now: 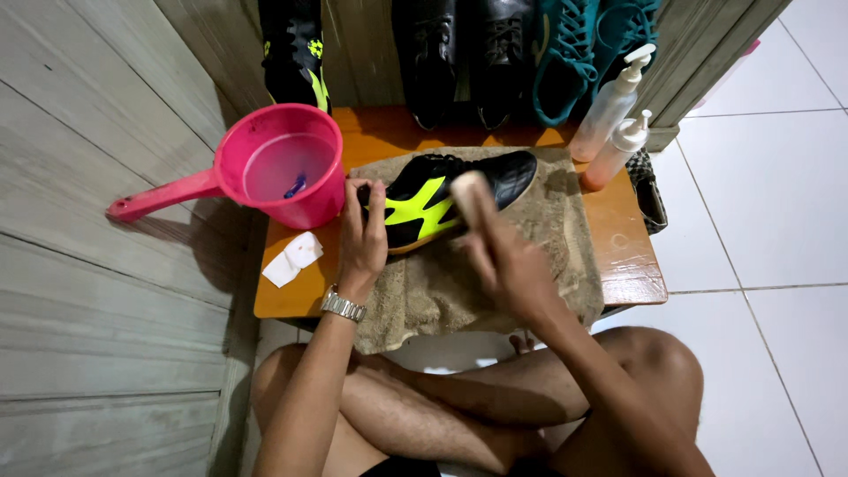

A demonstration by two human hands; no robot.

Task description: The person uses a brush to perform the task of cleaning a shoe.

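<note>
Head view looks down on a low wooden desk with a tan towel spread over its middle, and on that towel lies a black shoe with a bright yellow-green side mark, toe pointing to the upper right. Left hand, with a metal watch at the wrist, rests on the heel end of the shoe, fingers curled over its edge and pinning it down. Right hand is closed around a pale brush, blurred, whose head meets the shoe's side just right of the yellow mark. Left of the shoe, at the desk's corner, stands a pink dipper with a long handle reaching away from the desk; it holds water and a small purple item I cannot make out. Below the dipper, near the shoe's heel, lies a white scrap of cloth or paper. Right of the shoe, at the towel's far corner, two slim pump bottles stand side by side, clear with pinkish-orange liquid and white pumps. Behind the shoe, against the wall, stand more shoes: one black and yellow-green, a black pair and a teal laced pair.
</note>
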